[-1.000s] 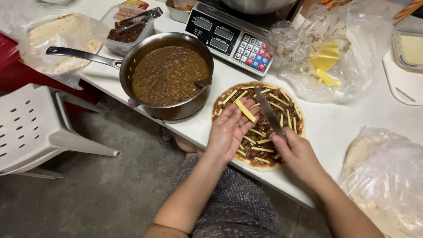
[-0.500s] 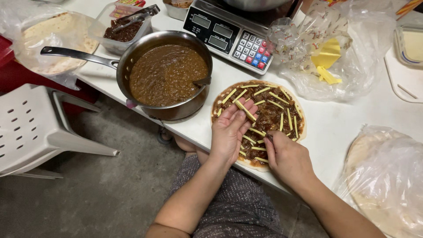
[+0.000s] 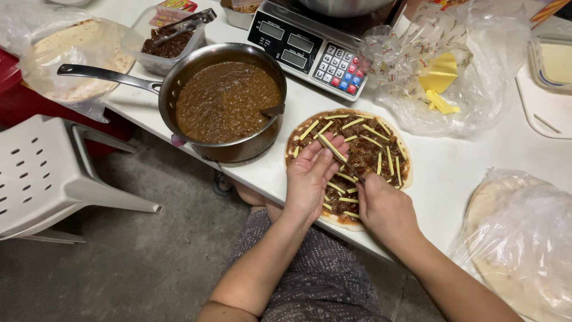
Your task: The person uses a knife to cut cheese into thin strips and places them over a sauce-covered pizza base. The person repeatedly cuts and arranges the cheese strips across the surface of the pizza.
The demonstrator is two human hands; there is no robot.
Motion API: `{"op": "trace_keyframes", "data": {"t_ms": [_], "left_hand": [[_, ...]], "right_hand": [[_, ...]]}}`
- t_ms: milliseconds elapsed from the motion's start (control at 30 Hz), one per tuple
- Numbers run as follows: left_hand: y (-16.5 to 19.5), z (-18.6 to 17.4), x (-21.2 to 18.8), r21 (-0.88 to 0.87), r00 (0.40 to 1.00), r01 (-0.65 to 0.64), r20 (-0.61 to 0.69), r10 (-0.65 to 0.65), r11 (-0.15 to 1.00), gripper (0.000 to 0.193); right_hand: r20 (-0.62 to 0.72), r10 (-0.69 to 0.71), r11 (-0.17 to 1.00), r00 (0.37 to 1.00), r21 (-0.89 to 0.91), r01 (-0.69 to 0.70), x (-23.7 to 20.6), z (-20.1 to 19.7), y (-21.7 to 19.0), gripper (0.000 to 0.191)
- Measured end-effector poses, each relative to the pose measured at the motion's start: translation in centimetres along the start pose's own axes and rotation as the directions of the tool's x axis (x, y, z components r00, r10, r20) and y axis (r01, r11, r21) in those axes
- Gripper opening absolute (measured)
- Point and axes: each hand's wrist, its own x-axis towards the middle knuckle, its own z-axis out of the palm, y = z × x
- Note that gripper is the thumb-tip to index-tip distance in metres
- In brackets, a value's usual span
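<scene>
Saucepan (image 3: pixel 223 101) of brown meat sauce sits left of centre on the white bench (image 3: pixel 476 161), its long handle pointing to the upper left and a spoon handle resting against the inner rim on the right. It stands just beside the flatbread (image 3: pixel 348 164), almost touching the bread's left edge. Behind the pan, a clear tub (image 3: pixel 164 39) of dark filling with tongs laid across it. At top centre, a digital scale (image 3: pixel 313 45) with a keypad, a metal bowl on its platform. To the right of that, a crumpled plastic bag (image 3: pixel 453 77) with yellow cheese pieces inside. Upper left, a bagged stack of flatbreads (image 3: pixel 71 59); lower right, another bagged stack (image 3: pixel 524 238). A white plastic chair (image 3: pixel 53 179) stands on the floor at the left.

Now the hands: the left hand (image 3: pixel 310 176) lies open and nearly flat, palm up, over the near left part of the flatbread, with one cheese stick (image 3: pixel 331 147) lying across its fingers. The right hand (image 3: pixel 384 206) is curled closed at the near edge, pinching a thin dark tool whose tip reaches toward the left fingers; what tool it is, hard to say.

The flatbread's near edge is covered by both hands. The scale's bowl and the right-hand containers run out of the frame.
</scene>
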Motion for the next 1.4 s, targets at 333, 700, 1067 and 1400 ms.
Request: {"op": "trace_keyframes", "data": {"t_ms": [333,700,1067,1400], "left_hand": [[0.1,-0.2,0.3,-0.081,0.997,-0.051,0.048,0.055,0.995,0.033],[0.4,-1.5,1.6,-0.134,0.989,0.095,0.129,-0.077,0.986,0.017],[1.6,0.7,7.3,0.904,0.947,-0.263,0.308,-0.087,0.338,0.027],[-0.1,2.4,8.1,0.856,0.874,-0.486,0.478,-0.086,-0.179,0.021]], "right_hand": [[-0.006,0.004,0.966,1.0,0.26,-0.003,0.0,0.0,2.0,0.019],[0.67,-0.105,0.041,0.735,0.741,-0.67,-0.1,-0.3,4.5,0.019],[0.468,0.191,0.014,0.863,0.877,-0.48,1.1,-4.1,8.2,0.021],[0.459,0.203,0.001,0.865,0.883,-0.469,1.3,-3.8,8.3,0.021]]}}
